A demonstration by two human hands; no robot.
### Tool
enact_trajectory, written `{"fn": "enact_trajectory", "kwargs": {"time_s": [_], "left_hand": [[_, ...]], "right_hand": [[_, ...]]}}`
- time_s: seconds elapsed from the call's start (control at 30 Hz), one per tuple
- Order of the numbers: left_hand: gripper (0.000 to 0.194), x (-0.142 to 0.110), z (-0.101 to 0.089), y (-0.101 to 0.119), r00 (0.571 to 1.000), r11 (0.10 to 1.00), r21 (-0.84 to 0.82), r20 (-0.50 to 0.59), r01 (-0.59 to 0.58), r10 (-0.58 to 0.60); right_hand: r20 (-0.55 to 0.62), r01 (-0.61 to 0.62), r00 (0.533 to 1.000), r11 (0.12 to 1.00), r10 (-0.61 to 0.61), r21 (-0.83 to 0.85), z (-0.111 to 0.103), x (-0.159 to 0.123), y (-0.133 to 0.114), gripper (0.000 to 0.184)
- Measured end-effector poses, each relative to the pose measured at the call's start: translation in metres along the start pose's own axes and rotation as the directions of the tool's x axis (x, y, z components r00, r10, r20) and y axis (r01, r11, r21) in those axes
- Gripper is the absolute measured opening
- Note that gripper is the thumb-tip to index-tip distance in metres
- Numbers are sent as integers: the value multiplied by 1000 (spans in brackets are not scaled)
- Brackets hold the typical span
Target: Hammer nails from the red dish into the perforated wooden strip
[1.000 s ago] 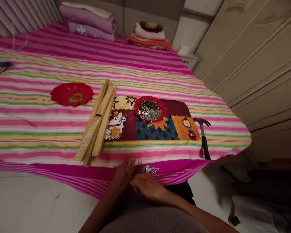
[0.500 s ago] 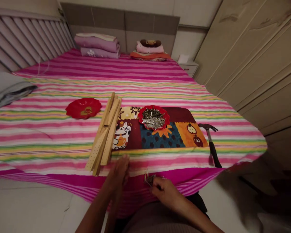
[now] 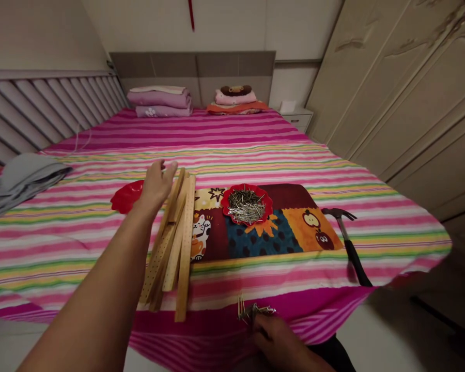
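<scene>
My left hand (image 3: 157,182) reaches out over the far end of a bundle of perforated wooden strips (image 3: 174,243), fingers apart, between the strips and an empty red dish (image 3: 126,197). My right hand (image 3: 279,341) stays low at the bed's near edge, closed round a bunch of nails (image 3: 251,310). A second red dish (image 3: 247,204) full of nails sits on a patchwork mat (image 3: 279,227). A hammer (image 3: 349,243) lies to the right of the mat.
All of this lies on a bed with a pink striped sheet (image 3: 256,150). Folded bedding (image 3: 160,101) and a soft toy on pillows (image 3: 236,98) are at the headboard. Grey cloth (image 3: 23,178) lies at the left. Wardrobe doors (image 3: 403,93) stand to the right.
My left hand left the nails at the bed's edge and reached forward to the far end of the wooden strips. The right hand kept the nails. The camera tilted up.
</scene>
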State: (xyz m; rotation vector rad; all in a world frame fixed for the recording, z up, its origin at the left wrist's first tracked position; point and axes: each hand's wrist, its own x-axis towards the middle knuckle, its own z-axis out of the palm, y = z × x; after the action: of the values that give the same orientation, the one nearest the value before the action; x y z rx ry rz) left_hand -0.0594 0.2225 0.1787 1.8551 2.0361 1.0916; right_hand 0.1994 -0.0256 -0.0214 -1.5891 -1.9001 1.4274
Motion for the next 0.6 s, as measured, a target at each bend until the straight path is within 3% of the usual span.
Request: {"fn": "enact_trajectory", "kwargs": {"time_s": [0.13, 0.2, 0.27, 0.33, 0.43, 0.5, 0.6], "left_hand": [[55, -83, 36, -28, 990, 985, 172, 140, -4, -20], [49, -124, 54, -41, 977, 910, 412, 208, -48, -43], [37, -148, 66, -51, 969, 836, 542, 239, -84, -58], [32, -153, 69, -57, 972, 793, 604, 224, -82, -71], [30, -140, 66, -57, 976, 798, 596, 210, -85, -52], [31, -136, 62, -51, 983, 842, 532, 184, -85, -17], [33, -155, 59, -38, 971, 937, 334, 237, -97, 16]], "right_hand": [[-7, 28, 1000, 998, -28, 54, -8, 0, -3, 16], [-20, 53, 998, 994, -51, 92, -12, -1, -5, 15], [-55, 60, 997, 990, -54, 128, -16, -2, -7, 15], [-108, 45, 994, 987, -29, 152, -20, -4, -8, 16], [-162, 22, 987, 991, -1, 129, -28, -7, -6, 13], [-163, 14, 987, 995, 1, 94, -34, -11, -1, 6], [-212, -45, 976, 999, 44, 3, -43, -20, 12, 17]]}}
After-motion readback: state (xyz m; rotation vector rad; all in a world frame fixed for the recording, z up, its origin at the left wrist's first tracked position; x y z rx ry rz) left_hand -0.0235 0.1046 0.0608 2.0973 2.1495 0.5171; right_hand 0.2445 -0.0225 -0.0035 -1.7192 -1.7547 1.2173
